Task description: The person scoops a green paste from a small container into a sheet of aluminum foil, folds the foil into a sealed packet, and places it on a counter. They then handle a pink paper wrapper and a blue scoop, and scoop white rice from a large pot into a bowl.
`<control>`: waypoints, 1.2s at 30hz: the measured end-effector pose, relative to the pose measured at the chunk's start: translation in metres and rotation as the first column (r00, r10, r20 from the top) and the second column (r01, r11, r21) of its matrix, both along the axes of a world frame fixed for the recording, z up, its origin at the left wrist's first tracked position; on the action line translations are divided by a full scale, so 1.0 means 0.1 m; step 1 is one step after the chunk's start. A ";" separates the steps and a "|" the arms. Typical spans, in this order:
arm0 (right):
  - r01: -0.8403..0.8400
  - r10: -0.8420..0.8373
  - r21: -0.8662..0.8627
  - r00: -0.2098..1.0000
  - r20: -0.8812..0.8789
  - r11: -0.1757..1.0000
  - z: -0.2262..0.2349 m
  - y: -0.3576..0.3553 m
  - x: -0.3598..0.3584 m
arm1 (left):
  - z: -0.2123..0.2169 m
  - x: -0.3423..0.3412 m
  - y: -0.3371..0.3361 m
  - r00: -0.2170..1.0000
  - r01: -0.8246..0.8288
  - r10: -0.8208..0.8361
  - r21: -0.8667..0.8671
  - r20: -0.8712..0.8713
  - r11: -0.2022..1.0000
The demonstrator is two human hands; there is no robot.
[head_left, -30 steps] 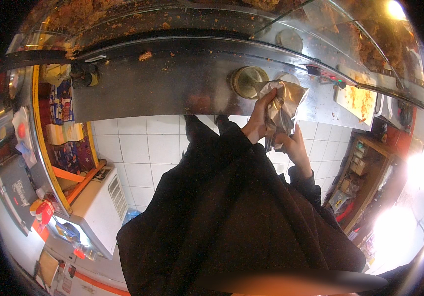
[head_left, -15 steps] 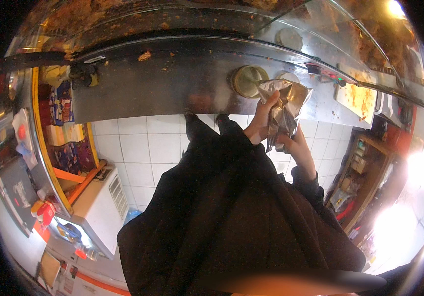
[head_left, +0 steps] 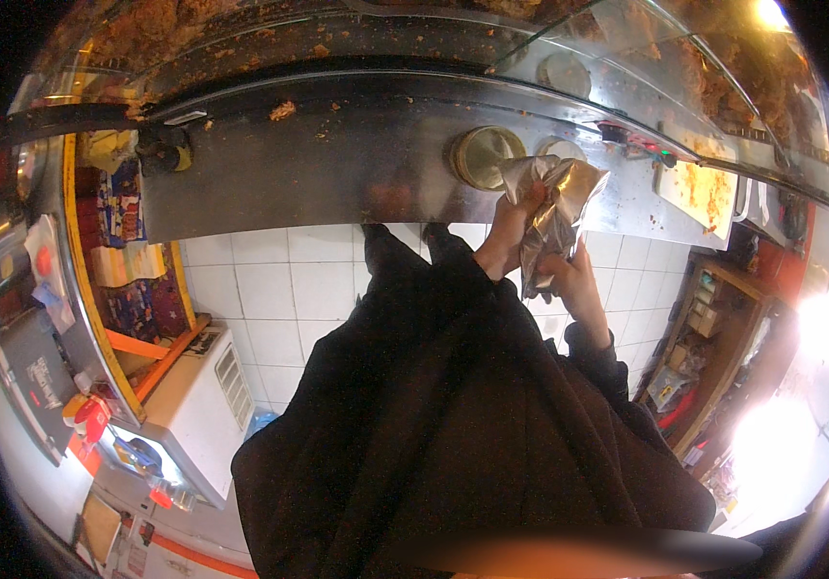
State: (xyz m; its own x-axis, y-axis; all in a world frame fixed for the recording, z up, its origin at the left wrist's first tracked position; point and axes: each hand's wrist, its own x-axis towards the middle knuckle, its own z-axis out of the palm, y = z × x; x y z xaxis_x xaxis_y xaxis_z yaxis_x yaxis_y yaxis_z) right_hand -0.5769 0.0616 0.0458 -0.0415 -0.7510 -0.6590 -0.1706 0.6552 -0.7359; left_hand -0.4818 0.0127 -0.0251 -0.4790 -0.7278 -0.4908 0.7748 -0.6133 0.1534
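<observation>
Both forearms extend forward, raised together. Left hand (head_left: 509, 232) sits above right hand (head_left: 578, 287), fingers of both curled closed.

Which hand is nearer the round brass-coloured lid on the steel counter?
Left. The left hand grips the foil wrap just beside the round brass-coloured lid; the right hand holds the foil lower, farther away.

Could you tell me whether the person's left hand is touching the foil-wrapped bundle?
Touching. The head view shows the left hand with its fingers curled over the upper edge of the foil-wrapped bundle, while the right hand grips it from below.
</observation>
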 end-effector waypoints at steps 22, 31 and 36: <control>-0.229 0.008 -0.241 0.740 -0.672 0.943 0.17 -0.01 0.14 | 0.13 0.15 -0.01 0.923 0.153 -0.084 -0.160 0.376 0.975; -0.298 0.022 -0.237 0.664 -0.748 0.925 0.07 0.00 0.13 | 0.10 0.11 -0.03 0.879 0.174 -0.199 0.096 0.434 0.980; -0.310 0.008 -0.262 0.659 -0.752 0.914 0.02 -0.01 0.11 | 0.13 0.10 0.00 0.961 0.115 -0.100 -0.041 0.258 0.993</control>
